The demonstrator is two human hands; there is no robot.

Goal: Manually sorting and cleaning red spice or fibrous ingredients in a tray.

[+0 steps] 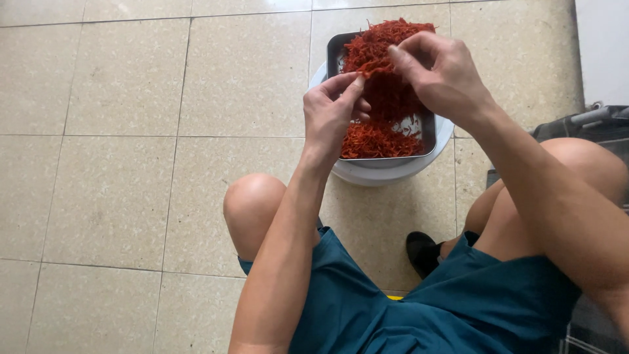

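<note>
My left hand (331, 111) and right hand (439, 75) pinch one red shred (370, 71) at the tray's (429, 134) 12 o'clock heap (386, 59); most strands remain unpicked.

No packages, labels, signs or screens anywhere in view.

Beige floor tiles (131, 98) with thin grey grout lines fill most of the view. A black shoe (422, 252) rests on the tiles between the knees. At the right edge lies dark checked fabric (590, 131), beside a pale wall (603, 46)
</note>
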